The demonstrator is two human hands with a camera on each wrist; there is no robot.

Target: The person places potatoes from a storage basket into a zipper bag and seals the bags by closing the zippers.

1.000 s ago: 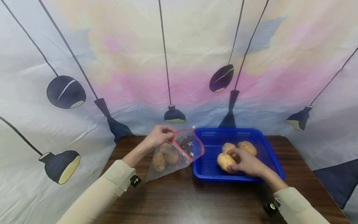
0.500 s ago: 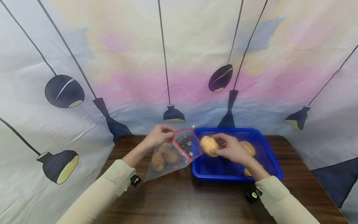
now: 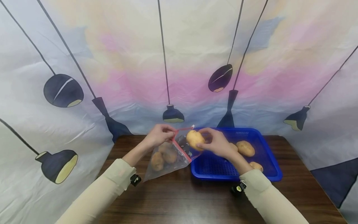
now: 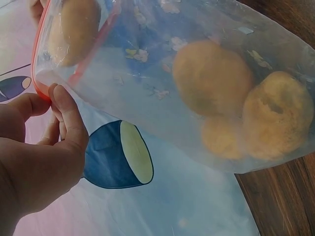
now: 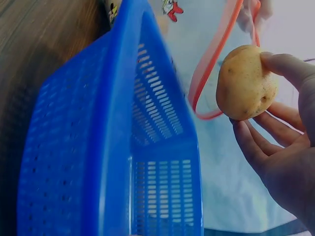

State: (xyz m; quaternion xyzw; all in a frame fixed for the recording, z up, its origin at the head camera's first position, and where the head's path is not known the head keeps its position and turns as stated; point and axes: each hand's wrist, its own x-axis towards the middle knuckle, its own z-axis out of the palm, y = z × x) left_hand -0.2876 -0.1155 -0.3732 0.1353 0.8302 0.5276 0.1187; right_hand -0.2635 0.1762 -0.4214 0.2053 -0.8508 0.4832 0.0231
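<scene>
My left hand (image 3: 160, 136) pinches the red zip edge of a clear plastic zip bag (image 3: 179, 165) between thumb and fingers, and the bag's mouth gapes toward the right. Inside the bag lie three potatoes (image 4: 211, 78), blurred by the plastic in the left wrist view. My right hand (image 3: 216, 143) grips another potato (image 3: 195, 140) with thumb and fingertips, right at the bag's mouth. In the right wrist view this potato (image 5: 246, 83) is beside the red rim (image 5: 211, 64) of the bag.
A blue plastic basket (image 3: 237, 178) stands on the dark wooden table (image 3: 173, 199), just right of the bag. Potatoes (image 3: 245, 148) lie in its right part, one partly hidden behind my right hand. A cloth printed with hanging lamps (image 3: 179, 77) forms the backdrop.
My right hand has lifted the potato out of the basket and carried it left to the bag's mouth. My left hand keeps its pinch on the bag, almost unmoved.
</scene>
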